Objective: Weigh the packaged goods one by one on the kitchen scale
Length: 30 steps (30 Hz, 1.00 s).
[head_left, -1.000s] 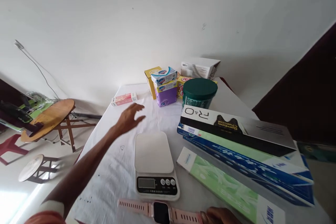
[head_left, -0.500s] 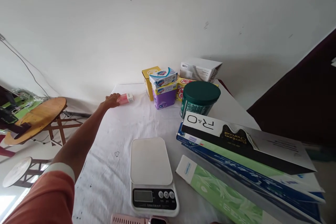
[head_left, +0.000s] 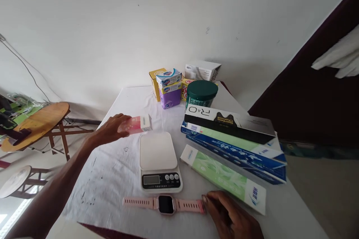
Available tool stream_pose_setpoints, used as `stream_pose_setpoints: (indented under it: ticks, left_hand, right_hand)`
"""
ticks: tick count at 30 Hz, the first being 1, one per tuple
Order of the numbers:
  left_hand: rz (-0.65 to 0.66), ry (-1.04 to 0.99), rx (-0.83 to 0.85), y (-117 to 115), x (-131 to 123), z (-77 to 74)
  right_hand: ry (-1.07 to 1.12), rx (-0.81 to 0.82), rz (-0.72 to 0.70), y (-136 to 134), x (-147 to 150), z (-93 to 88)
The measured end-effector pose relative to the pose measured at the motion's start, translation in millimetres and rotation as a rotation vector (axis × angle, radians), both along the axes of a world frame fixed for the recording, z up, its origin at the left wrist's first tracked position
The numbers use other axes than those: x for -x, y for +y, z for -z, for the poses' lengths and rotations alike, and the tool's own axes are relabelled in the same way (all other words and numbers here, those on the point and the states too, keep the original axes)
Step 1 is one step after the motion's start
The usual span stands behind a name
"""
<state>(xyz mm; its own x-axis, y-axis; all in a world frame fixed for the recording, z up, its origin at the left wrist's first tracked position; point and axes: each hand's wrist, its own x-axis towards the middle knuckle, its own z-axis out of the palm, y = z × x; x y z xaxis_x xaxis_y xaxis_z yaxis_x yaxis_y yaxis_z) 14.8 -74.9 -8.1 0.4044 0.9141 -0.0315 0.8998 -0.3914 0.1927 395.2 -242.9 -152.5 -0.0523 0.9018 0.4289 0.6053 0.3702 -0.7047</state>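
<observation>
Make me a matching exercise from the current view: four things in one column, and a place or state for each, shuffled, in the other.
Things:
1. Pink-and-white box
2. Smartwatch
3. Kitchen scale
4. Green tub

Places and states:
A. Lying with its strap end at the fingers of the right hand
B. Just behind the stack of long boxes
C. In the grasp of the left hand
D. White, with three round buttons beside its display

Right pairs: 1-C, 2-A, 3-D, 4-B
</observation>
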Motion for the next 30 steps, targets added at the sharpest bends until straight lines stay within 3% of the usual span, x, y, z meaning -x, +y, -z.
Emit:
stream_pose_setpoints:
  ticks: [4,10,14,22,30]
  left_hand:
    - [0.141,-0.042,0.053,-44,-39,-1.1]
    - [0.192,-0.054,0.078,-60,-63,29.6]
    - [0.170,-0.120,-0.088,-67,-62,41.4]
    - [0.040,-0.441,-0.574,-83,-66,65.9]
    - [-0.061,-0.545,-0.675,-86,-55,84.9]
  right_hand:
    - [-0.023,0.042,0.006,-3,5,-5.4]
    - [0.022,0.123,0.027,-6,9,-8.6]
    - [0.070,0.149,0.038,-5,10,-13.3]
    - [0.101,0.134,0.043,-8,12,-18.6]
    - [0.083,0.158,0.074,-9,15,-18.8]
